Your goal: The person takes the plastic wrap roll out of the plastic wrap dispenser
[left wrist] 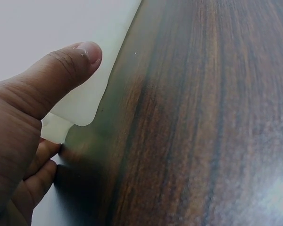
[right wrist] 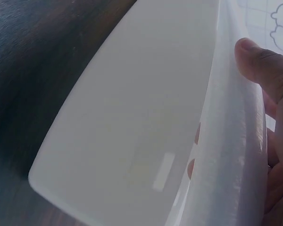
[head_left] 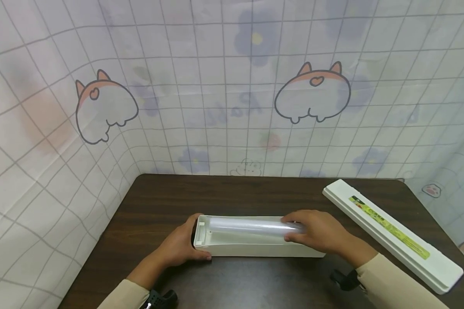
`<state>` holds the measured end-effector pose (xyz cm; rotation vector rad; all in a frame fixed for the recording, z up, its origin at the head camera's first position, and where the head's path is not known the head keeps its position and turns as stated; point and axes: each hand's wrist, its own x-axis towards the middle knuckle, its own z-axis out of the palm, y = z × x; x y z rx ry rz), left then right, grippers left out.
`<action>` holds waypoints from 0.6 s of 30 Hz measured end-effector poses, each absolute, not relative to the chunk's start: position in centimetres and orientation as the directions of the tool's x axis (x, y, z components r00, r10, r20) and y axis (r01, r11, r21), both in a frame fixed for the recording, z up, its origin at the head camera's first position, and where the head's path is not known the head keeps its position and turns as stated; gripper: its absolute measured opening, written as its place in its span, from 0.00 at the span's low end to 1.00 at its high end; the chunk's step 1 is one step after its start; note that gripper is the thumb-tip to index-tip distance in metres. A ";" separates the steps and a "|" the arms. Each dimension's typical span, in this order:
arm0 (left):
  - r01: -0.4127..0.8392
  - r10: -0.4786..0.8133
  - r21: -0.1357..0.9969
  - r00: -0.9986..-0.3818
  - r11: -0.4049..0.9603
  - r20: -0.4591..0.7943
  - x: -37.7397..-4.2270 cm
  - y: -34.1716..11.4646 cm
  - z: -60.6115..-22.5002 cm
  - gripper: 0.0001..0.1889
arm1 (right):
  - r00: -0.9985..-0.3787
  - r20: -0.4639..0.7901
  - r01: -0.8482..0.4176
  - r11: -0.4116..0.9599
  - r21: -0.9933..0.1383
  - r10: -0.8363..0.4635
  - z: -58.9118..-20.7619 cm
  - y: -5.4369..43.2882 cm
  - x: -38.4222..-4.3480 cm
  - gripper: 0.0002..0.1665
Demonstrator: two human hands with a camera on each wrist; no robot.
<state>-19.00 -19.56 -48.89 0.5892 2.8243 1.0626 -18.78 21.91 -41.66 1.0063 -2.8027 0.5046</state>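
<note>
A long white plastic box, like a cling film dispenser base, lies crosswise on the table with its top side uncovered. Inside it is a shiny, translucent roll of cling film, along the far side. My left hand grips the box's left end; in the left wrist view the thumb presses the box wall and the fingers reach around the corner. Around the right part of the roll, my right hand has its thumb and fingers curled; the right wrist view shows the roll between them, beside the box wall.
A long white lid with a yellow-green label lies slanted at the table's right side, beyond the right forearm. The dark wooden table ends at a patterned cloth backdrop. Black straps sit on both wrists.
</note>
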 end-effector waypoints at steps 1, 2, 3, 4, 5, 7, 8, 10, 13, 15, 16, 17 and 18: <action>0.327 0.374 0.647 -0.925 0.689 0.069 -19.0 -19.6 -48.9 0.63 | -0.773 0.226 -0.634 0.725 -0.267 -0.593 -41.6 22.1 -18.7 0.24; 0.326 0.375 0.648 -0.925 0.688 0.067 -19.0 -19.5 -49.0 0.63 | -0.775 0.228 -0.632 0.727 -0.267 -0.590 -41.6 22.2 -18.6 0.24; 0.323 0.374 0.648 -0.925 0.690 0.063 -19.0 -19.5 -49.0 0.63 | -0.776 0.232 -0.631 0.729 -0.267 -0.587 -41.6 22.3 -18.6 0.24; 0.321 0.374 0.647 -0.925 0.692 0.058 -19.0 -19.5 -49.0 0.63 | -0.777 0.236 -0.630 0.730 -0.267 -0.584 -41.6 22.5 -18.5 0.24; 0.319 0.374 0.647 -0.926 0.693 0.055 -19.0 -19.5 -49.0 0.63 | -0.778 0.239 -0.627 0.731 -0.268 -0.580 -41.6 22.6 -18.4 0.24; 0.314 0.372 0.647 -0.927 0.695 0.049 -19.1 -19.5 -49.1 0.64 | -0.782 0.246 -0.623 0.734 -0.271 -0.573 -41.6 22.8 -18.3 0.24; 0.312 0.371 0.648 -0.927 0.695 0.048 -19.1 -19.5 -49.1 0.64 | -0.784 0.247 -0.621 0.735 -0.273 -0.570 -41.6 22.9 -18.3 0.24; 0.310 0.369 0.646 -0.928 0.698 0.048 -19.1 -19.5 -49.1 0.64 | -0.786 0.251 -0.617 0.737 -0.276 -0.565 -41.6 23.2 -18.2 0.25; 0.312 0.368 0.644 -0.928 0.698 0.051 -19.2 -19.5 -49.1 0.64 | -0.790 0.258 -0.612 0.739 -0.281 -0.556 -41.5 23.5 -18.0 0.25; 0.312 0.368 0.641 -0.928 0.701 0.050 -19.2 -19.5 -49.1 0.64 | -0.791 0.267 -0.611 0.741 -0.280 -0.551 -41.4 23.7 -17.9 0.25; 0.310 0.367 0.639 -0.929 0.703 0.047 -19.2 -19.5 -49.1 0.64 | -0.791 0.272 -0.610 0.741 -0.279 -0.549 -41.4 23.7 -17.8 0.25; 0.308 0.367 0.637 -0.929 0.706 0.042 -19.3 -19.5 -49.1 0.65 | -0.791 0.280 -0.610 0.742 -0.278 -0.544 -41.3 23.8 -17.8 0.25; 0.303 0.365 0.634 -0.930 0.711 0.036 -19.3 -19.5 -49.0 0.65 | -0.791 0.286 -0.609 0.743 -0.278 -0.541 -41.3 23.9 -17.7 0.25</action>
